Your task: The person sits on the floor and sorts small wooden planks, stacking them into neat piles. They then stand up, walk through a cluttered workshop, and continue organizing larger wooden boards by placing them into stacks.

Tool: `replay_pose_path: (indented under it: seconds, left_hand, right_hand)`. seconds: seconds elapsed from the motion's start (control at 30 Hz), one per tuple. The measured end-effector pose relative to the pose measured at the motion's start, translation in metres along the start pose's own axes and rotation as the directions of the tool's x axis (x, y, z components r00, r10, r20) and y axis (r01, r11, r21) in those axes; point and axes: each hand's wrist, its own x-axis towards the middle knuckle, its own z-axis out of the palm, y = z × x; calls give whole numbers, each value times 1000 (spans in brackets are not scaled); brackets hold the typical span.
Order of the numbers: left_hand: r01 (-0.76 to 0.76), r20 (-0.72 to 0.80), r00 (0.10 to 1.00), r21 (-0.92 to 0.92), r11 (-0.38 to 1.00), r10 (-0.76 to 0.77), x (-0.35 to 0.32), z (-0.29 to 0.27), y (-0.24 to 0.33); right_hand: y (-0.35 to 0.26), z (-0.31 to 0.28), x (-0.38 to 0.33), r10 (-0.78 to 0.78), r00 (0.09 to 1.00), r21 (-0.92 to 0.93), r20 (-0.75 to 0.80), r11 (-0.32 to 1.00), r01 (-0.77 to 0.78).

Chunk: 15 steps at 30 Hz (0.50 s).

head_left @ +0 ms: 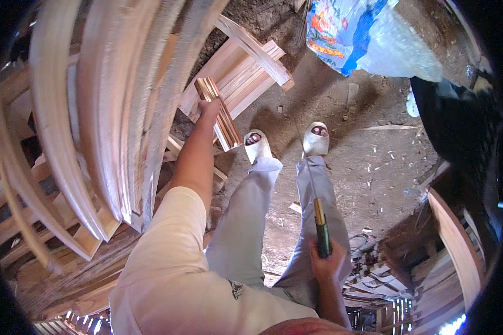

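Note:
My left hand (209,109), arm stretched forward, is closed on a short bundle of grooved wooden strips (226,131), brown and pale along its length. The bundle is tilted beside a stack of pale boards (246,72) on the ground. Low at the right, next to my thigh, my right hand (327,261) is wrapped round the dark green handle of a long thin-shafted tool (322,226). A brass-coloured collar joins the handle to its slim shaft, which points forward towards my right shoe. Its exact kind cannot be made out.
Long wooden planks (103,111) stand close along my left. A blue and white plastic sack (352,36) lies ahead at the right, near black sheeting (452,123). Wood scraps dot the dirt floor (374,178). A curved board (455,245) and timber are at the right.

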Motion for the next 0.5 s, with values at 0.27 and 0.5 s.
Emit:
replay_pose_path:
  seconds: [0.27, 0.5]
  left_hand:
    - [-36, -172, 982, 235, 971, 78, 94, 29, -12]
    - [-233, -65, 967, 173, 957, 247, 127, 59, 3]
  right_hand:
    - [-7, 9, 5, 42, 999, -54, -28, 998, -43]
    - [-26, 24, 1, 92, 980, -42, -179, 994, -101]
